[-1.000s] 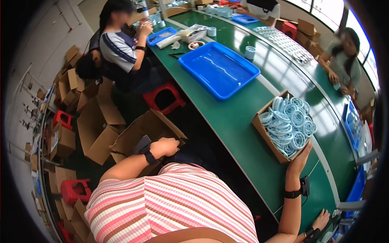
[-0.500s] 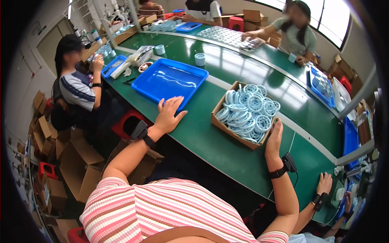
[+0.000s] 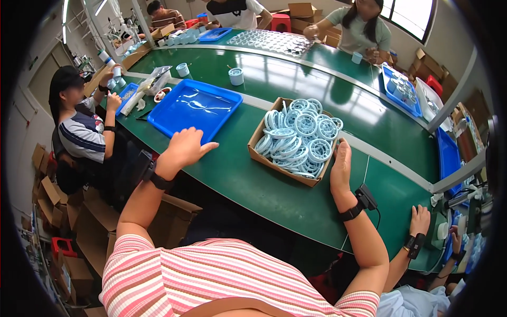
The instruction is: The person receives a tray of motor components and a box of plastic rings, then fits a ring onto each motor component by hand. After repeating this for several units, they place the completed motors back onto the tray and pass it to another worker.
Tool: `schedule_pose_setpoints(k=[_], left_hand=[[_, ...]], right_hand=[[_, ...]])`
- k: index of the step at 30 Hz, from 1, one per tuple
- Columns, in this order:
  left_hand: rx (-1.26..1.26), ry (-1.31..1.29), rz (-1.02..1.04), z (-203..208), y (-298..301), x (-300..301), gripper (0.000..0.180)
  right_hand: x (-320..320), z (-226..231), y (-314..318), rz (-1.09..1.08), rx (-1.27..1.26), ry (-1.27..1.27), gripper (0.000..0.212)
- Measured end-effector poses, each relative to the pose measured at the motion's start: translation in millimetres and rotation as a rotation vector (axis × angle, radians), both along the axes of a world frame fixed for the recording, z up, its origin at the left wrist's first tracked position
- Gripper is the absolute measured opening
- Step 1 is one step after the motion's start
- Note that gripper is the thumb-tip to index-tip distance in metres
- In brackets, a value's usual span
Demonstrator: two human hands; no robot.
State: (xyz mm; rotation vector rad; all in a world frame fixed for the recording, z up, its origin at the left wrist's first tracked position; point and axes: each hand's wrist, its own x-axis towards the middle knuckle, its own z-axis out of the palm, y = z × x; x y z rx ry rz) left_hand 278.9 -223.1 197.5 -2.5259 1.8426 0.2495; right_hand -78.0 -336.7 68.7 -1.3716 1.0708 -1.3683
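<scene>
At the near edge of a shallow blue tray point(image 3: 224, 100) is my left hand point(image 3: 184, 148), palm down. Its thumb sticks out to the right and its bent fingers are at the tray's rim, fingertips partly hidden. Clear film or liquid-like shine shows on the tray's bottom; I cannot tell which. To the right stands an open cardboard box point(image 3: 285, 177) heaped with light-blue plastic rings point(image 3: 306, 125) with spoked or ribbed insides. My right hand point(image 3: 341, 166) lies upright along the box's right side, fingers stretched out and together, its palm toward the cardboard.
Two light-blue cups point(image 3: 236, 76) stand beyond the tray on the green table point(image 3: 264, 198). A small blue tray point(image 3: 127, 99) and plastic bags lie at the left, near a seated person. Another person's hand point(image 3: 420, 219) rests on the table at the right. Cardboard boxes sit below left.
The view has swung a little to the right. My left hand's fingers, spread before, are now bent at the tray's rim. My right hand stays beside the box.
</scene>
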Motion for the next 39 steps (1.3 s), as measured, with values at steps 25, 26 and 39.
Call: schedule_pose_setpoints(k=[25,26,39], left_hand=[[-0.44,1.395,-0.2,-108,-63,-56,0.047],[-0.438,1.429,-0.21,-105,-62,-57,0.048],[-0.35,1.401,-0.198,-92,-58,-51,0.055]], right_hand=[[-210,82,-215,-0.496,0.203,0.474,0.026],[-236,69,-249,-0.52,0.188,0.472,0.026],[-266,25,-418,-0.701,0.533,-0.226,0.021]])
